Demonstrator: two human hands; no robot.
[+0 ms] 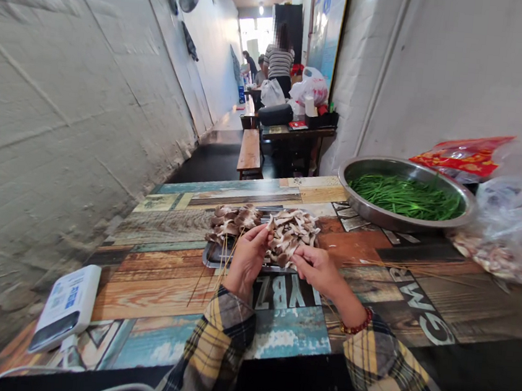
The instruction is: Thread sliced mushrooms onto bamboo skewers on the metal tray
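Note:
A metal tray (211, 259) on the table carries oyster mushrooms. Darker, clustered mushrooms (236, 221) lie on its left, with thin bamboo skewers (225, 259) sticking out toward me. A loose heap of paler mushroom pieces (302, 225) fills the right side. My left hand (250, 258) is closed, pinching a small mushroom piece between thumb and fingertips above the tray's middle. At the heap's near edge, my right hand (321, 271) is closed too, its fingertips on a mushroom piece. Whether either hand also grips a skewer is hidden.
A steel basin (353, 202) of green chives (405, 197) stands at the back right, beside plastic bags (511, 215). A white power bank (67, 306) with a cable lies front left. Beyond the table are a bench (250, 151), another table and people.

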